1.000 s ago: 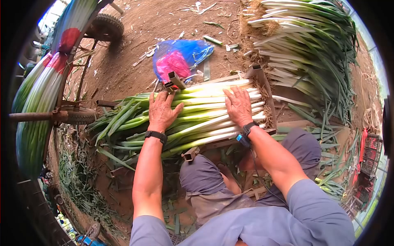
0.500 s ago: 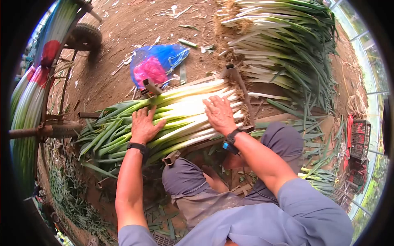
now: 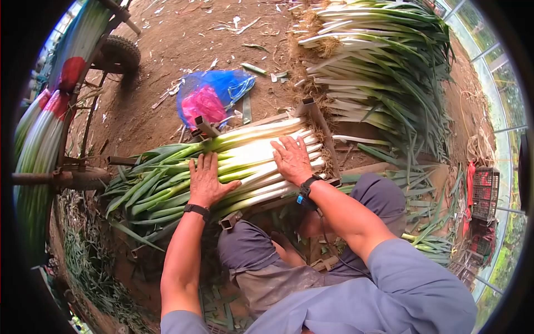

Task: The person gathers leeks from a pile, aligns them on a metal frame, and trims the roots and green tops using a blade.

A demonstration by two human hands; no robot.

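Loose bundle of long green-and-white leeks [image 3: 253,157] lay in a brown square-tube metal frame [image 3: 322,128]. Left hand [image 3: 208,182] had shifted closer to right hand [image 3: 293,160], narrowing their gap; both grips spread, laid atop the bundle.

Shirt [image 3: 345,303]: blue-grey, plain, w/ soft creases. L sleeve [image 3: 182,323] & R sleeve [image 3: 409,273] short, same col., forearms bare below cuffs. L grip [image 3: 207,182] & R grip [image 3: 292,160] bare too. L wristband [image 3: 197,211]: blk, narrow. R wristband [image 3: 312,181]: blk strap, w/ small dk. device [image 3: 301,199] beside it, bright blue patch on that. Thin dk. cable [image 3: 324,227] runs from device twd. lap. Trousers [image 3: 245,246]: dk. grey, slight purple tint, creased, rounded at knees; L thigh area paler, brownish, blotchy; can't tell if dirt or wear.
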